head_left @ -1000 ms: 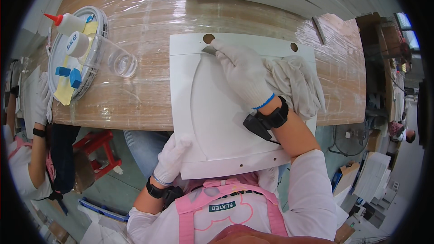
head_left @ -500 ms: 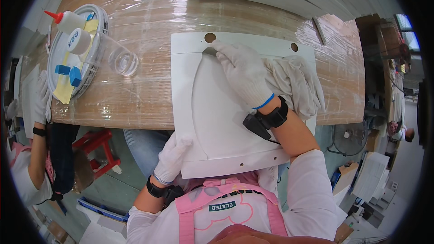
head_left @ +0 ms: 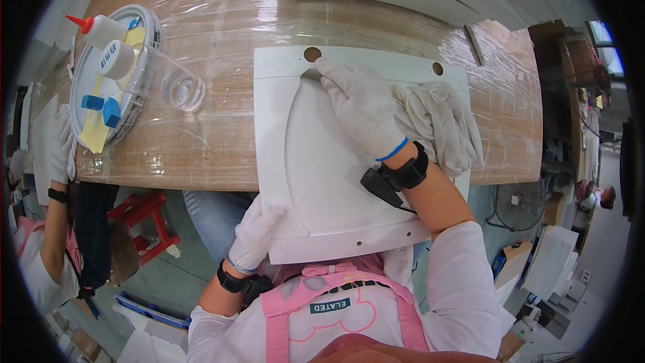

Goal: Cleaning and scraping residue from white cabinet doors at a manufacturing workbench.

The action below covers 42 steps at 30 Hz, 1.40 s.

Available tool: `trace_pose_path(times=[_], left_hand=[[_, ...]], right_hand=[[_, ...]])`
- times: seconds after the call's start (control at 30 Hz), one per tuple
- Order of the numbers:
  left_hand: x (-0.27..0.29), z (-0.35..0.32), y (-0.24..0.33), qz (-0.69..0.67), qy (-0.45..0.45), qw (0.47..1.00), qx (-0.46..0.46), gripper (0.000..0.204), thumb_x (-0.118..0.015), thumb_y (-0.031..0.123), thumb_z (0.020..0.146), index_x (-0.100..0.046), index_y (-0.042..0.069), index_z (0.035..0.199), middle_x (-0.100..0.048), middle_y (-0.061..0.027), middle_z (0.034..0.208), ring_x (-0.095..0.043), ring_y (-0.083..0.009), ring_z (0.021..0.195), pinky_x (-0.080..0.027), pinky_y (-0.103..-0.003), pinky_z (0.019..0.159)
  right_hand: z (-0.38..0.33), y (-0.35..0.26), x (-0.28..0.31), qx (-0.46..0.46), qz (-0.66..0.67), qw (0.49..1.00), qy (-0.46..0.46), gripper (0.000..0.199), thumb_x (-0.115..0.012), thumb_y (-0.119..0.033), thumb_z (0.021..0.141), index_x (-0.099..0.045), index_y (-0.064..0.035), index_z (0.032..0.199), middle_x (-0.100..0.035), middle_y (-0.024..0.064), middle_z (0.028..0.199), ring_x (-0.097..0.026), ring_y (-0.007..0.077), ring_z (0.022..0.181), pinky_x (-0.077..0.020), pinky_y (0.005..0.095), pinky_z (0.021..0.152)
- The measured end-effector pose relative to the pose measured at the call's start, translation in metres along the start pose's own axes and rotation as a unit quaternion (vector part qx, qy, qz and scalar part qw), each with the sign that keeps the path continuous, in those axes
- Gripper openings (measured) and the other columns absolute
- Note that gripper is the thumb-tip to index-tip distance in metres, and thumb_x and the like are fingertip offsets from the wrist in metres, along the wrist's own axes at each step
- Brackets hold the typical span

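Nearest the wearer's pink apron bib (head_left: 302, 281), the white-gloved left hand (head_left: 257, 230) rests at the near left edge of a flat white panel with a curved recessed field (head_left: 336, 168); its fingers overlap the border, but whether they close beneath it cannot be told. The panel lies partly on the film-wrapped brown table (head_left: 222, 161) and juts past the near edge toward the wearer. Farther up, the white-gloved right hand (head_left: 359, 104) pinches a thin grey flat blade (head_left: 309, 74) at the recess's far left corner — just below a round hole (head_left: 312, 54) in the border. A crumpled off-white cloth (head_left: 440, 128) lies on the panel's right side, just beside that hand. How far the work has come is hard to judge: the blade is at one corner, the recess outline along the left looks neat, and the stretch under the hand and cloth is hidden, so what is left there cannot be told. Compared with a second ago, little differs — the panel sits very slightly higher in view, while the blade stays at the same corner and the cloth remains beside the hand.
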<state>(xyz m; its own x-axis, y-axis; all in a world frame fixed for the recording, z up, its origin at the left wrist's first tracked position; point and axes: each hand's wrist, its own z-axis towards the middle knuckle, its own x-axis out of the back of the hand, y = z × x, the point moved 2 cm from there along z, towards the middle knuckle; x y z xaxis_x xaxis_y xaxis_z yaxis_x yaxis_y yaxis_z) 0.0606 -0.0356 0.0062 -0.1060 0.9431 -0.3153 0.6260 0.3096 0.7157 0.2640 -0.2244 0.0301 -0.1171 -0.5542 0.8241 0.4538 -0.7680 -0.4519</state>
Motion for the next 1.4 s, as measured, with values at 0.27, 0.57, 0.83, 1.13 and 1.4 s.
trace_pose_path(times=[0.27,0.57,0.83,1.13,1.4], left_hand=[[0.0049,0.0022,-0.0067,0.039,-0.003,0.999,-0.021,0.052,-0.055,0.032,0.103,-0.047,-0.002,0.142,-0.058,-0.0073,0.131,-0.055,-0.0137,0.116,-0.044,-0.029,0.100],[0.0054,0.0024,-0.0083,0.031,-0.008,0.999,-0.030,0.055,-0.057,0.035,0.103,-0.046,-0.002,0.142,-0.057,-0.0078,0.133,-0.054,-0.0142,0.118,-0.042,-0.030,0.103],[0.0050,0.0027,-0.0083,0.029,-0.007,0.999,-0.023,0.056,-0.057,0.033,0.102,-0.046,-0.003,0.143,-0.057,-0.0088,0.134,-0.054,-0.0153,0.119,-0.042,-0.030,0.103],[0.0061,0.0026,-0.0088,0.047,-0.007,0.998,-0.031,0.055,-0.056,0.035,0.103,-0.046,-0.003,0.142,-0.058,-0.0079,0.132,-0.054,-0.0138,0.117,-0.043,-0.029,0.102],[0.0027,0.0013,-0.0067,0.015,-0.008,0.999,-0.038,0.052,-0.057,0.030,0.103,-0.046,-0.003,0.142,-0.058,-0.0076,0.131,-0.054,-0.0137,0.117,-0.043,-0.029,0.102]], right_hand=[[0.0005,0.0003,0.0008,-0.005,0.002,1.000,-0.010,0.026,-0.066,-0.015,0.090,-0.072,-0.0174,0.115,-0.063,0.0133,0.081,-0.062,0.0326,0.074,-0.0496,0.0435,0.065],[-0.0002,-0.0008,0.0019,-0.015,0.013,1.000,-0.020,0.025,-0.065,-0.014,0.091,-0.073,-0.0162,0.114,-0.064,0.0134,0.082,-0.062,0.0329,0.075,-0.0499,0.0434,0.067],[-0.0052,0.0026,-0.0011,-0.008,0.107,0.994,0.038,0.024,-0.060,-0.014,0.093,-0.069,-0.0146,0.115,-0.065,0.0142,0.088,-0.062,0.0358,0.082,-0.0491,0.0475,0.072],[-0.0040,-0.0017,0.0006,0.002,0.022,1.000,-0.004,0.031,-0.061,-0.010,0.088,-0.068,-0.0178,0.118,-0.065,0.0102,0.085,-0.063,0.0319,0.078,-0.0499,0.0451,0.068],[-0.0052,-0.0035,0.0012,-0.006,0.016,1.000,-0.009,0.031,-0.063,-0.010,0.091,-0.068,-0.0134,0.122,-0.064,0.0152,0.087,-0.061,0.0341,0.081,-0.0491,0.0440,0.072]])
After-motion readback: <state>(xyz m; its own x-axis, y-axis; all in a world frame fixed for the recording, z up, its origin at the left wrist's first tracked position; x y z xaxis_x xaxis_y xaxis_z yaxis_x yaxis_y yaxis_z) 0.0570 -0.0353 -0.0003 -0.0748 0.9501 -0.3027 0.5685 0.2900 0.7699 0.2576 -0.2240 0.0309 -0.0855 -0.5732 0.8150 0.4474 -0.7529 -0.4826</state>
